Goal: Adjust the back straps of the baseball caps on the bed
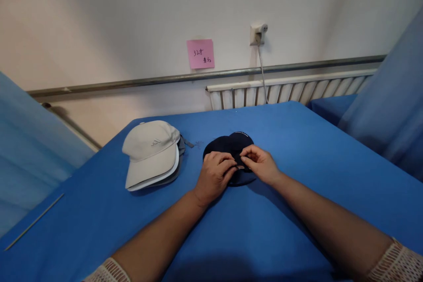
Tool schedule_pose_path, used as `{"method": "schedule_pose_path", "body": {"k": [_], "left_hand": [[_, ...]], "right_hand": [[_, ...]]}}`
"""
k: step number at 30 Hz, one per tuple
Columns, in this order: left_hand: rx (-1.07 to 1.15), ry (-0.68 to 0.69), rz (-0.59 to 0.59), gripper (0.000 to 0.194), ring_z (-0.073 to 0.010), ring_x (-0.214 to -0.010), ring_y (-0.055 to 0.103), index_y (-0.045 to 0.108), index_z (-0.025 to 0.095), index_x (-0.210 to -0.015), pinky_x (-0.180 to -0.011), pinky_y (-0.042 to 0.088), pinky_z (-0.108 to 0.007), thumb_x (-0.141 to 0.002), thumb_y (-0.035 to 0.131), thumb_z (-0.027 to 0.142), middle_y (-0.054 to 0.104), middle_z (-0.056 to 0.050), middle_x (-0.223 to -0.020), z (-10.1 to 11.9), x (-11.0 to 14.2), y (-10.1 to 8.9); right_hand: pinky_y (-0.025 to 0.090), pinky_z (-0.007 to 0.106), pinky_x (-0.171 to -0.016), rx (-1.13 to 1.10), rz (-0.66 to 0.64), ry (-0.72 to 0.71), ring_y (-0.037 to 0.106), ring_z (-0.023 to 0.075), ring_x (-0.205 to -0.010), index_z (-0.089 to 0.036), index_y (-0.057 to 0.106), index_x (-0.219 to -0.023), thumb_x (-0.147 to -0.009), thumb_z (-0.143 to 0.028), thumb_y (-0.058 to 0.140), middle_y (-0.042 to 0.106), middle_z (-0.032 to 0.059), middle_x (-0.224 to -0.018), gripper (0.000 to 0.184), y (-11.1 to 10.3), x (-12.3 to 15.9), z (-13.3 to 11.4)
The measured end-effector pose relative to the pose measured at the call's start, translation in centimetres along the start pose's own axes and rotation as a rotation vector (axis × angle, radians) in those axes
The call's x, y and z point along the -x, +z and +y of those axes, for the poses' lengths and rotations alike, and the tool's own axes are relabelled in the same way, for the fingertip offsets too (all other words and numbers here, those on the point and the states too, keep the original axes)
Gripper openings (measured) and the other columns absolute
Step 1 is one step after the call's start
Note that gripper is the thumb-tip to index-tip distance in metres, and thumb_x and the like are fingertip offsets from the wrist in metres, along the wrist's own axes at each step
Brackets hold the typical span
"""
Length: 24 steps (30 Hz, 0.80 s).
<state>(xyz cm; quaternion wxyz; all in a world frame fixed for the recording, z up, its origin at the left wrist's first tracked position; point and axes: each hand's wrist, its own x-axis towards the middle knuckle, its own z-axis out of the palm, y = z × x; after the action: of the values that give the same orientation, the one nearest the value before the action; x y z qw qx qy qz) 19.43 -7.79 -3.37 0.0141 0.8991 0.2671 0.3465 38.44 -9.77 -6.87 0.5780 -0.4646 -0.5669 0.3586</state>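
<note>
A dark navy cap (224, 143) lies on the blue-covered table (284, 242), in front of me. My left hand (216, 174) is closed on the cap's near left side, thumb and fingers pinching its edge. From the right, my right hand (259, 164) pinches a part of the same cap with thumb and forefinger. A small pale label (241, 167) shows between the two hands. The exact parts under my fingertips are too dark to make out. Left of the dark cap, apart from it, sits a light beige cap (150, 143) stacked over other caps.
Blue curtains (26, 154) hang at the left and right. A thin stick (35, 221) lies near the table's left edge. Behind the table are a metal rail (148, 81), a white radiator (280, 90), a plugged-in socket (257, 35) and a pink note (200, 54) on the wall.
</note>
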Motion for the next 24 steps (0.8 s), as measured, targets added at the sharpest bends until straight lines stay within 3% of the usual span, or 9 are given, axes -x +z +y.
{"method": "schedule_pose_path", "body": {"k": [4, 7, 12, 17, 24], "left_hand": [[-0.014, -0.011, 0.051, 0.010, -0.0193, -0.089, 0.057, 0.068, 0.023, -0.092, -0.084, 0.041, -0.039, -0.089, 0.058, 0.025, 0.069, -0.004, -0.096, -0.1, 0.0, -0.1], [-0.001, -0.013, 0.081, 0.010, -0.0186, -0.089, 0.057, 0.068, 0.022, -0.092, -0.084, 0.041, -0.039, -0.089, 0.058, 0.023, 0.069, -0.003, -0.095, -0.2, 0.0, -0.2], [0.044, -0.037, 0.086, 0.009, -0.0184, -0.088, 0.059, 0.067, 0.022, -0.090, -0.084, 0.043, -0.038, -0.089, 0.059, 0.024, 0.068, -0.004, -0.092, -0.3, 0.1, 0.0], [0.113, -0.032, 0.047, 0.008, -0.0180, -0.089, 0.059, 0.066, 0.020, -0.092, -0.084, 0.046, -0.037, -0.089, 0.059, 0.022, 0.067, -0.006, -0.094, -0.6, 0.3, 0.4], [0.134, -0.037, 0.087, 0.006, -0.0175, -0.088, 0.058, 0.065, 0.019, -0.090, -0.083, 0.046, -0.036, -0.088, 0.060, 0.021, 0.066, -0.005, -0.092, -0.5, 0.3, 0.4]], "right_hand": [[0.047, 0.038, -0.093, 0.241, -0.078, -0.310, 0.057, 0.0219, -0.108, -0.025, 0.069, -0.094, -0.082, -0.029, 0.065, 0.061, 0.0071, -0.113, 0.013, -0.9, 0.3, -1.6], [0.044, 0.042, -0.095, 0.378, -0.173, -0.412, 0.057, 0.0227, -0.108, -0.028, 0.071, -0.096, -0.082, -0.030, 0.068, 0.062, 0.0057, -0.109, 0.014, -1.4, 0.4, -2.5], [0.047, 0.038, -0.086, 0.382, -0.234, -0.353, 0.060, 0.0196, -0.095, -0.027, 0.069, -0.094, -0.083, -0.028, 0.067, 0.064, 0.0033, -0.097, 0.011, -1.3, 0.4, -2.6], [0.048, 0.035, -0.084, 0.331, -0.253, -0.320, 0.060, 0.0178, -0.091, -0.024, 0.066, -0.089, -0.082, -0.025, 0.067, 0.064, 0.0034, -0.095, 0.007, -1.1, 0.6, -2.8], [0.046, 0.030, -0.074, 0.341, -0.246, -0.195, 0.056, 0.0140, -0.079, -0.023, 0.066, -0.090, -0.082, -0.024, 0.066, 0.061, 0.0018, -0.092, 0.008, -0.7, 1.1, -3.3]]}}
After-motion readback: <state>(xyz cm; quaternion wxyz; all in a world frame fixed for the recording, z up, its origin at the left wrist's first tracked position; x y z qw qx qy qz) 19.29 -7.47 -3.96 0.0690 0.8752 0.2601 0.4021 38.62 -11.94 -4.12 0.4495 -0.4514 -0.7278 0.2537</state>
